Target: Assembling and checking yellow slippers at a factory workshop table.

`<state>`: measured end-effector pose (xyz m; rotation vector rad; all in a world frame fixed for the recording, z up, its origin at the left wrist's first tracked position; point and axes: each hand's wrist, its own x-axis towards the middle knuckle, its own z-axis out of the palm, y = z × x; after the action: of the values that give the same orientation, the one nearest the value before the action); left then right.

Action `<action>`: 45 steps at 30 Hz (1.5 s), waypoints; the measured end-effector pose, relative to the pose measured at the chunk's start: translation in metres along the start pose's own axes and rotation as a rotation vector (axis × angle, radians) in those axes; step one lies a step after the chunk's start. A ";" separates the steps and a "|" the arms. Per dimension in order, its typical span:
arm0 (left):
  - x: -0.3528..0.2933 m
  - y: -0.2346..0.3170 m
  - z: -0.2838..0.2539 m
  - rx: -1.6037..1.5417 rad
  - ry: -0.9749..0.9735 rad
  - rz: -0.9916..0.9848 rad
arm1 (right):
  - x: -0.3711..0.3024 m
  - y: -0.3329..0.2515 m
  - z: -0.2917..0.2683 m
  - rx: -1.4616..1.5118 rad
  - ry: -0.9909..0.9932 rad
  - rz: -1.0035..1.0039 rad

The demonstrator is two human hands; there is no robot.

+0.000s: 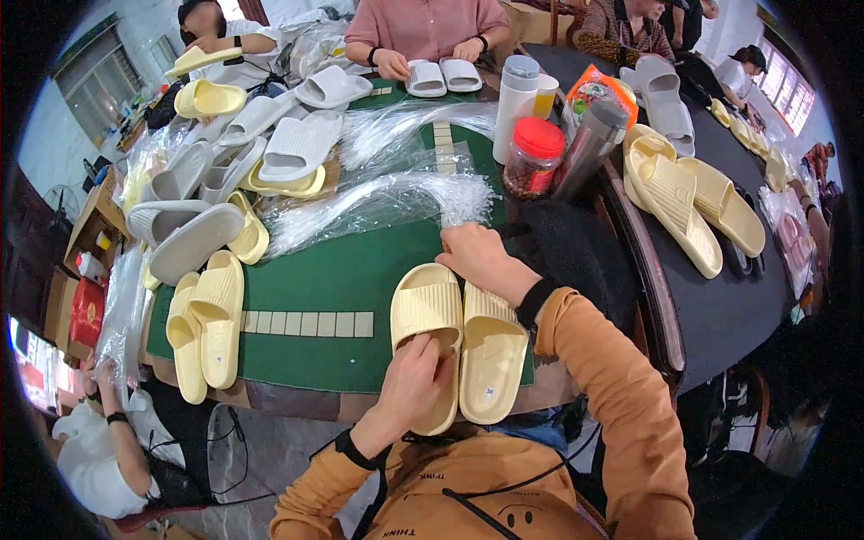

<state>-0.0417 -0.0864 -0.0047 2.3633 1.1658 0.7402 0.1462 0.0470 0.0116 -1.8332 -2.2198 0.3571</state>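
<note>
A pair of pale yellow slippers lies at the table's front edge, side by side, toes pointing away from me. Into the opening of the left slipper (427, 297) reaches my left hand (414, 382), its fingers curled at the strap and the tips hidden beneath it. My right hand (484, 258) is closed just beyond the toe of the right slipper (493, 369). Its fingertips are at the end of a bundle of thin clear plastic strips (378, 202); what they pinch is too small to make out.
Another yellow slipper pair (220, 310) stands at left beside a row of pale square stickers (310, 324). Grey slippers (196, 241) are piled behind it. A red-lidded jar (533, 157), a white bottle (516, 108) and a steel flask (589, 148) stand back right. Co-workers sit around.
</note>
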 end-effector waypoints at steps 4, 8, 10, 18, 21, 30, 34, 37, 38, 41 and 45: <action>0.004 0.000 0.002 -0.056 -0.002 0.009 | 0.008 0.012 0.023 0.000 0.098 -0.032; 0.001 -0.001 0.003 -0.070 -0.010 -0.019 | 0.002 0.008 0.026 0.104 0.169 -0.028; 0.001 -0.001 0.003 -0.064 0.003 -0.016 | 0.001 0.007 0.025 0.192 0.237 -0.102; 0.002 0.000 0.003 -0.056 0.026 -0.011 | -0.004 0.008 -0.008 0.654 -0.015 -0.066; 0.002 0.001 0.003 -0.050 0.016 -0.014 | -0.007 0.012 -0.003 0.510 0.018 -0.227; 0.000 0.009 0.007 -0.062 -0.017 -0.076 | -0.026 -0.001 -0.019 0.534 0.106 -0.303; -0.003 0.007 0.012 -0.034 0.061 0.048 | -0.039 -0.007 -0.028 0.534 0.052 -0.201; -0.005 0.017 0.004 0.085 0.124 0.151 | -0.048 -0.004 -0.023 0.609 0.131 -0.188; -0.008 0.019 -0.003 0.140 0.130 0.211 | -0.050 -0.004 -0.019 0.674 0.146 -0.161; -0.003 0.022 -0.028 0.191 0.183 0.288 | -0.058 -0.003 -0.013 0.718 0.159 -0.115; 0.039 0.012 -0.053 -0.010 0.213 0.195 | -0.064 -0.005 -0.007 0.775 0.225 -0.067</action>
<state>-0.0470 -0.0558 0.0543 2.4606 1.0170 1.0830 0.1555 -0.0164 0.0176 -1.2956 -1.6426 0.8120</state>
